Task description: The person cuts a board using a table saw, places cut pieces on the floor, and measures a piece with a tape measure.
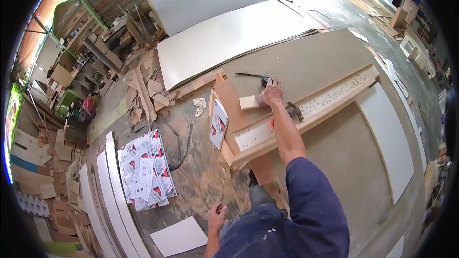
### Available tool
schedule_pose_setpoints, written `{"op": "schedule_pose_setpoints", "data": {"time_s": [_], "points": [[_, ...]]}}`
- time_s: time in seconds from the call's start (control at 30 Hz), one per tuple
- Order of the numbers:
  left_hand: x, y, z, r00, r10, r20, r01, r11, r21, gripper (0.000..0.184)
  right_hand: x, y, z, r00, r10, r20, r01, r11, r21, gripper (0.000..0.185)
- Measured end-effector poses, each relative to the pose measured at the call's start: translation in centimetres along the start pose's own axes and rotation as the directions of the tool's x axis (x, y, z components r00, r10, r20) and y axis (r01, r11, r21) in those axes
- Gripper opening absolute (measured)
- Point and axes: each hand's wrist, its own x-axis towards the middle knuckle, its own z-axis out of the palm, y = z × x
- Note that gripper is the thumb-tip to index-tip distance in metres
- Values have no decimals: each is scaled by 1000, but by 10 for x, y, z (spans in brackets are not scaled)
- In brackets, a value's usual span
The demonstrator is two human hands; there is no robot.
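My right hand (273, 91) reaches forward over the brown board, its fingers closed on a small black object (264, 81) whose kind I cannot make out. Right beside it lie a thin dark rod (248, 74) and a pale wooden block (249, 102). Under my forearm runs a long shallow wooden tray (330, 94) with many small bits scattered along it. A hammer (295, 112) rests across this tray, near a small orange-red item (271, 124). Low by my side hangs my left hand (217, 216), fingers curled; whether anything is inside is hidden.
The large brown board (315, 153) forms the work surface. Behind it lies a stack of white sheets (229, 38). Printed panels (146, 172), long white strips (117, 196) and a white board (179, 236) lie on the dusty floor at left, with wood offcuts (148, 93) beyond.
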Motion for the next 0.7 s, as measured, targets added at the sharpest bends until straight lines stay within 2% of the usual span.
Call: {"op": "schedule_pose_setpoints", "data": {"time_s": [0.03,0.1,0.13,0.2,0.23,0.3,0.37,0.4,0.43,0.47,0.5,0.53,0.57,0.6,0.63,0.67,0.7], "points": [[5,14,3,1000,-7,7,7,1000,-23,43,13,1,7,1000,2,5,-2,1000,2,62],[18,36,7,1000,-3,12,3,999,-32,41,36,5,27,998,-38,-48,32,991,-133,65],[24,43,10,999,6,34,-4,997,-82,40,53,8,35,998,-28,-57,21,992,-123,65],[32,64,13,997,4,79,7,990,-142,37,70,18,50,996,-89,11,89,973,-212,63],[37,75,12,995,8,95,4,992,-125,37,66,16,36,998,-64,8,64,976,-208,63],[45,96,14,990,58,127,-29,976,-217,34,54,7,6,996,-89,-24,83,983,-165,58],[53,135,13,976,122,182,-90,980,-177,29,40,11,14,941,63,-333,-23,992,123,60],[60,152,15,961,205,187,-161,960,-229,27,13,5,-11,910,214,-355,-12,869,494,64],[64,167,19,939,282,196,-221,933,-284,24,-14,5,-31,913,294,-282,21,657,754,66],[67,182,23,926,313,213,-231,913,-338,25,-54,6,-51,910,359,-206,-34,561,827,72],[67,195,30,910,343,234,-236,891,-389,26,-113,2,-89,932,319,-172,101,227,969,75],[65,205,38,879,356,317,-226,897,-379,26,-151,10,-80,954,276,-115,139,-69,988,79],[61,212,47,850,401,343,-218,859,-464,30,-202,15,-94,959,271,-88,89,8,996,72],[52,215,56,821,440,365,-196,816,-543,33,-253,24,-96,974,217,-64,70,-19,997,63],[37,218,64,780,442,442,-173,832,-527,33,-311,17,-118,968,251,-17,36,-73,997,51],[17,219,70,698,438,567,-150,863,-482,32,-363,20,-120,976,202,77,-34,-210,977,47],[-2,212,73,609,422,672,-136,890,-435,31,-413,26,-110,972,210,103,-60,-205,977,47]]}}
